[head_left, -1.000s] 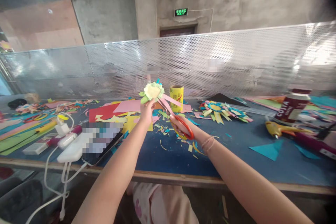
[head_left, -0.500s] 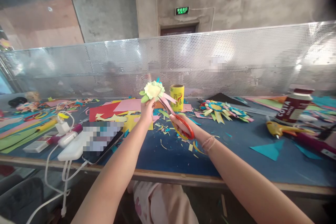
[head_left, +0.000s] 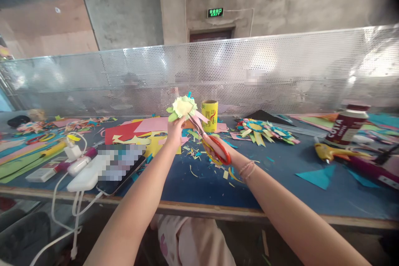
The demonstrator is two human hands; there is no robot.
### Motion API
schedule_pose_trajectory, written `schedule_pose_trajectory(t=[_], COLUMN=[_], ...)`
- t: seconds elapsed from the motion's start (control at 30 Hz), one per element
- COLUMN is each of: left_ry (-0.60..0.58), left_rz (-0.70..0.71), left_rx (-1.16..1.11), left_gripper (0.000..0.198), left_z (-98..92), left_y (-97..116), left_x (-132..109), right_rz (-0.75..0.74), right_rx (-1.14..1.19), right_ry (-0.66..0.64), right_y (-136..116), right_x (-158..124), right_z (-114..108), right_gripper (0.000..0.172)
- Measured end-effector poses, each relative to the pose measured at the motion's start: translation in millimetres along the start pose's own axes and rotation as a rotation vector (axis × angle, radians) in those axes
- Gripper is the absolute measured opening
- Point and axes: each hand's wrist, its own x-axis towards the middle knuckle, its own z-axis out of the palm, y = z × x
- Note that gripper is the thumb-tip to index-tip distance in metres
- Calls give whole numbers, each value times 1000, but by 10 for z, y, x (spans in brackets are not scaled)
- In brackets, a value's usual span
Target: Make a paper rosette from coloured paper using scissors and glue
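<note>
My left hand (head_left: 176, 129) is closed on a paper flower (head_left: 183, 107), pale green and ruffled, with pink strips hanging off its right side and a bit of blue at the top. Red-and-yellow handled scissors (head_left: 222, 151) are gripped in my right hand (head_left: 212, 144). Their blades reach up and left to the flower's lower edge, beside a pink strip; whether they touch the paper I cannot make out. Just behind them stands a yellow tape roll (head_left: 210, 115) on its end. Small paper scraps (head_left: 195, 151) lie on the table beneath my hands.
A smartphone (head_left: 121, 170) and a white power bank (head_left: 89, 174) with cables lie at left. Finished-looking paper rosettes (head_left: 260, 129) sit right of centre. Farther right are a glue gun (head_left: 339, 156) and a brown bottle (head_left: 347, 126). A perforated metal panel (head_left: 140, 79) borders the back.
The scissor blades look slightly more spread, and the flower has shifted a touch to the right. Both hands keep their hold.
</note>
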Motion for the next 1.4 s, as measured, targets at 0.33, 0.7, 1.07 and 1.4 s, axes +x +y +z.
schedule_pose_trajectory(t=[0.33,0.7,1.07,1.4], left_ry=[-6,-4,-33,-52], left_rz=[1,-25,-21,-12], left_rx=[-31,-31,7,36], left_gripper=[30,33,38,24], left_z=[8,3,-55,-32], left_y=[8,0,-105,-124], left_x=[-5,14,68,32], right_rz=[63,-131,31,-53], right_rx=[28,-234,-32,-154], right_ry=[-67,34,-29,20], right_y=[62,103,101,105], right_x=[52,31,66,40], right_z=[-34,-33,-51,-26], right_gripper=[45,52,49,56])
